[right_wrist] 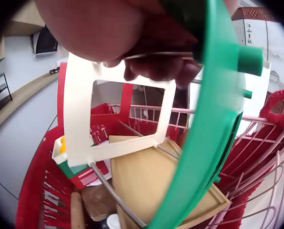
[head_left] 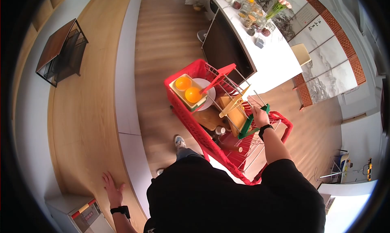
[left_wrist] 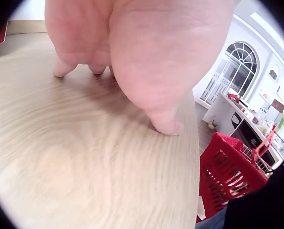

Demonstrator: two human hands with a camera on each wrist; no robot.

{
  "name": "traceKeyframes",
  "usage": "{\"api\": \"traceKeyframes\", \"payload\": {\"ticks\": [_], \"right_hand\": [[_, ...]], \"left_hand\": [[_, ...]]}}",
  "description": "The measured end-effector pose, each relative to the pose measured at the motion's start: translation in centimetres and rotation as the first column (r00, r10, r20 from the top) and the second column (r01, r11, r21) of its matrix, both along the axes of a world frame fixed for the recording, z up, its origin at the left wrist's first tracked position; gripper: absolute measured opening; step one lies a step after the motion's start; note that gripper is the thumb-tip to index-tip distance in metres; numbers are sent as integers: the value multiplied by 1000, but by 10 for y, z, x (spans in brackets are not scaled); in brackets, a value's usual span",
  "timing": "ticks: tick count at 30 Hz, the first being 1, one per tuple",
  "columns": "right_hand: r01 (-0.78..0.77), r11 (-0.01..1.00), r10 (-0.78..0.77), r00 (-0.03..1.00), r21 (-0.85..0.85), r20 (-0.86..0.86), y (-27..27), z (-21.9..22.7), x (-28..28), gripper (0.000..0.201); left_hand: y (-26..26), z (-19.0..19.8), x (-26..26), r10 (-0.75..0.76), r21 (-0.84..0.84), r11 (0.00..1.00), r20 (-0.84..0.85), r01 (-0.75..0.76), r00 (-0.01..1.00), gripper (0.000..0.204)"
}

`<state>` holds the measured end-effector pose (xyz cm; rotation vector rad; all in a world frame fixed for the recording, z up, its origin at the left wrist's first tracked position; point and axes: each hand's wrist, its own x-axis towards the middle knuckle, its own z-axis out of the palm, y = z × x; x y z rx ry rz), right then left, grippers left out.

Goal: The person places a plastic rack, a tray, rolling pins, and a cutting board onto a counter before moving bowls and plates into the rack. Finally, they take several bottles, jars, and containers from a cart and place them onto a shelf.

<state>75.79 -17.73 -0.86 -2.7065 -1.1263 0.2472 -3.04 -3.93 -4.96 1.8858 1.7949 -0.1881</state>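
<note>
Overhead view of a person standing between a curved wooden tabletop on the left and a red basket on the right.

Right hand: it grips a green frame at the far right side of the basket. In the right wrist view the fingers are curled and clamped on the frame's green rim, together with a thin wire; a cream frame sits just behind it. The green frame stands tilted among the bars of a pink wire rack inside the basket, beside a wooden board.

Left hand: it rests on the tabletop with fingers spread and straight, the tips pressing the wood, holding nothing.

Other contents: a cream tray carrying two orange bowls lies at the far left end of the basket, partly over a white plate; a red-handled utensil crosses above them.

Risks, as a judgement: the frame appears threaded through the rack bars, so a skewed pull could snag it and drag the rack or tip the basket. A jolt might slide the tray and its bowls off the stacked items beneath. The grip shares the wire, which may let the frame twist.
</note>
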Motion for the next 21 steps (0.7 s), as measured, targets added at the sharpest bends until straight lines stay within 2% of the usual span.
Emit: {"api": "traceKeyframes", "payload": {"ticks": [5, 7, 8, 12, 13, 15, 16, 18, 19, 21], "right_hand": [[-24, 998, 23, 1000, 61, 17, -8, 11, 2, 36], [-49, 985, 37, 996, 164, 77, -11, 34, -4, 34], [-87, 957, 69, 995, 277, 75, -12, 45, -6, 34], [-87, 935, 55, 993, 344, 101, 0, 111, -39, 32], [-111, 906, 76, 992, 407, 102, 9, 127, -56, 33], [-142, 875, 132, 990, 464, 54, 26, 147, -85, 34], [-209, 835, 202, 977, 510, 69, 37, 153, -100, 35], [-261, 796, 298, 954, 546, 22, 62, 166, -140, 33], [-286, 769, 357, 934, 573, -14, 75, 170, -162, 32], [-357, 674, 499, 865, 647, -43, 102, 168, -203, 28]], "left_hand": [[2, 2, 2, 9, -10, 1000, -12, -9, 1000, 108], [1, 2, 3, 23, -29, 999, -13, -23, 1000, 108], [0, 0, 1, 14, -18, 1000, -21, -14, 1000, 108], [-1, 1, 4, 21, 0, 1000, -37, -21, 999, 106], [-1, -2, 1, 43, 8, 999, -26, -43, 999, 106], [-3, -10, -9, -21, 51, 998, -22, 22, 1000, 103], [-4, -11, -8, 9, 62, 998, -18, -8, 1000, 103], [-2, -11, -12, -46, 87, 995, -13, 47, 999, 104], [-3, -14, -19, 1, 101, 995, -18, 0, 1000, 104], [-10, -15, -42, -105, 139, 986, 82, 93, 991, 112]]}}
